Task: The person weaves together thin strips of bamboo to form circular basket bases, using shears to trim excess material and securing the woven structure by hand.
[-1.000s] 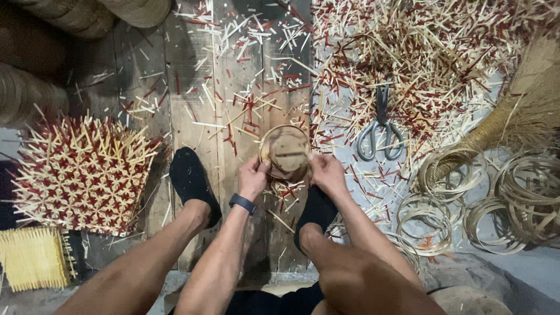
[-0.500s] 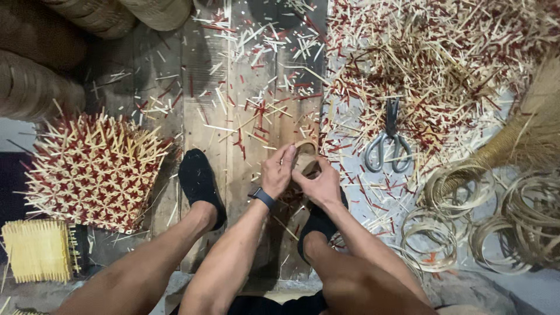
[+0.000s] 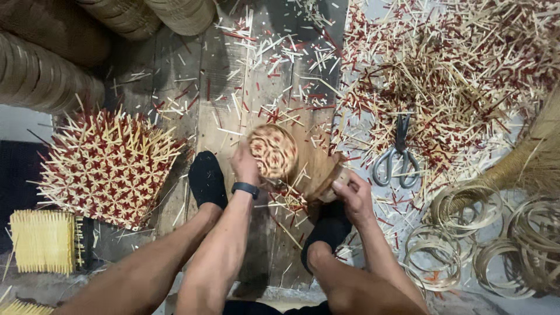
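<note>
My left hand (image 3: pixel 245 166), with a dark watch on its wrist, grips a small round woven basket (image 3: pixel 272 150) patterned in red and tan, tilted so its weave faces up. Just to the right, my right hand (image 3: pixel 352 193) holds the lower end of a light wooden cylinder-shaped block (image 3: pixel 317 171) that leans toward the basket. Basket and block touch or nearly touch; I cannot tell which. Both hands hover over a wooden plank floor (image 3: pixel 233 93), between my two feet in black socks (image 3: pixel 206 178).
A flat spiky woven mat of red and tan strips (image 3: pixel 108 166) lies at left. Scissors (image 3: pixel 396 158) rest among a heap of cut strips (image 3: pixel 449 76) at right. Coiled bamboo rings (image 3: pixel 466 233) sit lower right, stacked baskets (image 3: pixel 46 76) upper left, a yellow strip bundle (image 3: pixel 44 242) lower left.
Both hands were closed together on the round basket. Now the left hand has drawn the basket off to the left and tilted it, while the right hand keeps the wooden block.
</note>
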